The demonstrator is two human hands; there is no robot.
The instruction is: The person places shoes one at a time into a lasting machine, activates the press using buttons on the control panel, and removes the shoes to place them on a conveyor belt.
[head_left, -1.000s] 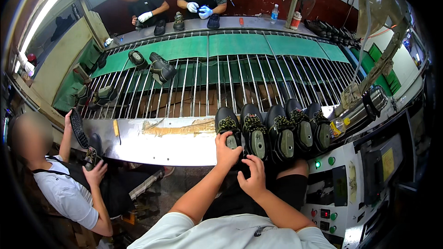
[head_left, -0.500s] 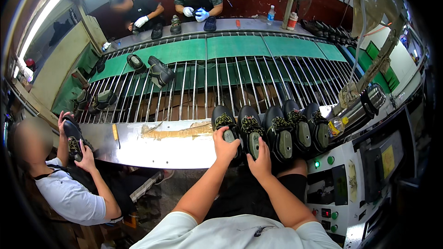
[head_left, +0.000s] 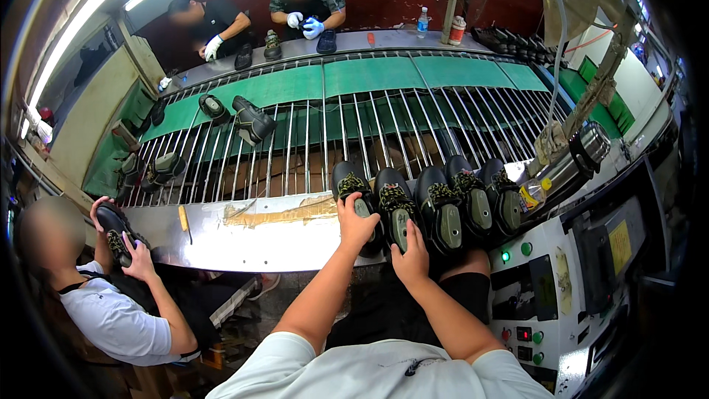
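Observation:
Several black shoes with dark, yellow-flecked laces and grey-green pieces in their openings stand side by side on the bench edge in front of me, toes pointing away. My left hand (head_left: 357, 223) grips the leftmost shoe (head_left: 348, 179) at its opening, with the thumb and fingers around the collar. My right hand (head_left: 411, 257) is closed at the heel of the second shoe (head_left: 393, 191). Its fingers lie along the collar beside the grey-green piece. The third shoe (head_left: 430, 188) and those to its right are untouched.
A metal roller conveyor (head_left: 310, 140) with green sheeting carries loose shoes (head_left: 253, 120) at left. On the bench lies a yellow-handled tool (head_left: 183, 218). A steel flask (head_left: 587, 149) and a bottle (head_left: 533, 193) stand right, above a control panel (head_left: 521, 251). A co-worker (head_left: 122, 318) holds a shoe at left; others work across.
The view has shifted slightly. Both my hands stay on the same two shoes. Across the conveyor, the co-worker at far left has moved a gloved hand a little.

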